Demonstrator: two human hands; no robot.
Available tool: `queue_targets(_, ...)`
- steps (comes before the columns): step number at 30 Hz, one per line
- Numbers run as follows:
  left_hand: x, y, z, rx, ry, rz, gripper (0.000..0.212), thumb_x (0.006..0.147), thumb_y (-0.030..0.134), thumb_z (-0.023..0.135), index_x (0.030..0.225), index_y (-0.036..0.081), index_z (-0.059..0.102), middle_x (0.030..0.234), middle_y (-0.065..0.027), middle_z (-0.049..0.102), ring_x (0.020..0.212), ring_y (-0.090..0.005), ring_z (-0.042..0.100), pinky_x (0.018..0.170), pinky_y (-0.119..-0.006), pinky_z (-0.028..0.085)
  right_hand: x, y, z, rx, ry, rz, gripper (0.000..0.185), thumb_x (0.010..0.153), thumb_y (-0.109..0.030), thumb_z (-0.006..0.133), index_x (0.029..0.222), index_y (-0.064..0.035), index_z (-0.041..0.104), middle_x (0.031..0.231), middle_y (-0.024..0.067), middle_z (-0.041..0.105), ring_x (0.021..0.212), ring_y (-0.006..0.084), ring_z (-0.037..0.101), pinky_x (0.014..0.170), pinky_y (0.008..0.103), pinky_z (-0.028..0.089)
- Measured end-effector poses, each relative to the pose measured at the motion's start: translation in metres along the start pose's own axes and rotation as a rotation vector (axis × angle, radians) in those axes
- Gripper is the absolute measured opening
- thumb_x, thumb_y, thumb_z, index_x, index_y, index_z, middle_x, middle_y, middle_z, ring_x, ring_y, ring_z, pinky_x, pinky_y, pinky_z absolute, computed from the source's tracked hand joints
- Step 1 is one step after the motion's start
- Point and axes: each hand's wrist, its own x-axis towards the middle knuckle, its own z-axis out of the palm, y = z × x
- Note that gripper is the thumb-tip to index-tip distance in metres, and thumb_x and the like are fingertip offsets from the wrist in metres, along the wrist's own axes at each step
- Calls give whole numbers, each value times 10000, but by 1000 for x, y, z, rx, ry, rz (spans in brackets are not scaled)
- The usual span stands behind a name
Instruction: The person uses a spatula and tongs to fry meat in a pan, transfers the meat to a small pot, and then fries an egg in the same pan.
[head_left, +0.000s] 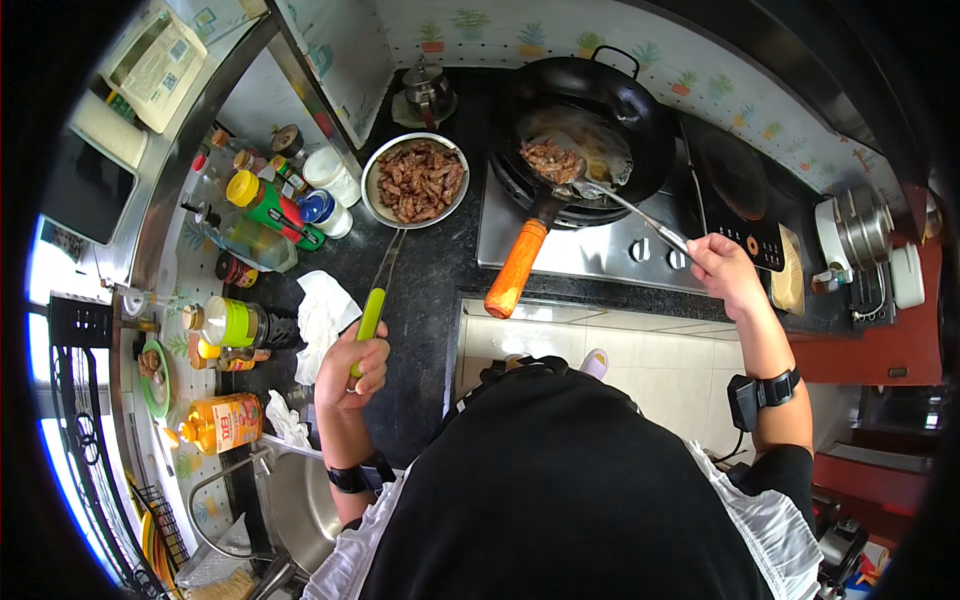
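Note:
My left hand (356, 367) grips the green handle (371, 322) of what looks like a round steel strainer (366, 191), its two metal rods reaching the rim. Brown strips of cooked meat (420, 184) fill it, over the dark counter. My right hand (726, 271) holds a long-handled metal ladle or spatula (645, 217), its head down in the black wok (585, 82). More meat (553, 161) is gathered at that head, beside a shallow pool of bubbling oil (600, 142). The wok's orange wooden handle (517, 266) points toward me; neither hand touches it.
The wok sits on a steel gas hob (577, 251), with a black induction cooker (739, 195) to its right. Left of the strainer crowd seasoning bottles and jars (262, 199) and crumpled white paper (322, 322). A glass teapot (427, 88) stands behind; a sink (300, 495) lies lower left.

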Motion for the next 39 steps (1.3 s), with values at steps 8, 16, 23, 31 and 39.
queue_targets(8,1,3,4,-10,16,4,175,834,54,441,1007,35,436,552,15,369,323,-62,293,313,-207,205,10,-48,11,-136,3,-141,156,856,-220,617,862,-71,570,628,-54,477,497,10,337,424,174,236)
queue_targets(16,3,6,7,-44,-12,-2,143,843,39,455,986,37,455,560,17,381,343,-64,308,330,-210,207,38,-73,80,-95,-178,-219,145,822,-138,648,885,-53,550,662,-41,505,559,32,412,487,188,316)
queue_targets(23,2,5,1,-72,-29,-9,138,852,49,462,989,30,465,574,-1,406,342,-75,319,332,-208,228,65,-51,117,-381,-117,-495,224,822,-147,651,944,2,537,774,54,605,668,93,513,617,248,422)
queue_targets(31,3,4,-3,-111,-41,10,121,856,47,465,975,30,477,580,-7,415,337,-75,319,330,-204,232,52,-46,128,-597,4,-639,239,808,-176,644,960,-27,535,770,155,629,689,255,611,642,327,466)
queue_targets(39,2,3,-4,-115,-57,5,121,856,49,466,975,34,479,574,-2,407,341,-73,322,326,-207,233,35,-43,142,-723,145,-828,232,787,-143,650,959,-34,539,854,179,634,785,354,616,661,396,485)
